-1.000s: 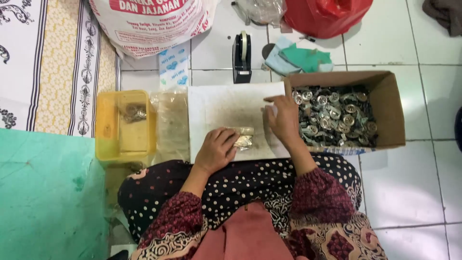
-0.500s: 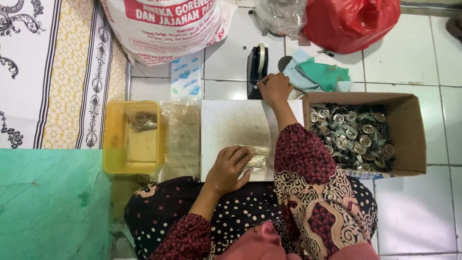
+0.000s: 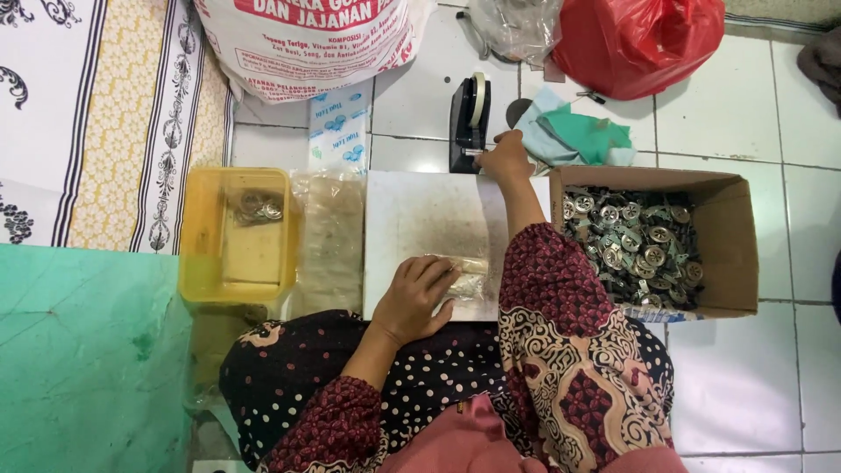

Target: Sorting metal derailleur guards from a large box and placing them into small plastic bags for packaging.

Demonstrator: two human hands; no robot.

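Note:
My left hand presses down on a small clear plastic packet holding small metal pieces, on a white board across my lap. My right hand is stretched forward to a black tape dispenser on the floor, fingers pinched at the tape end near its cutter. To the right stands an open cardboard box full of small round metal parts.
A yellow plastic tub with a few metal pieces sits left of the board, beside a stack of clear bags. Beyond are a large printed sack, a red plastic bag, teal cloth and a green mat.
My right hand left the box of metal parts and reached forward to the tape dispenser. My left hand stayed on the packet. The view moved closer and shifted.

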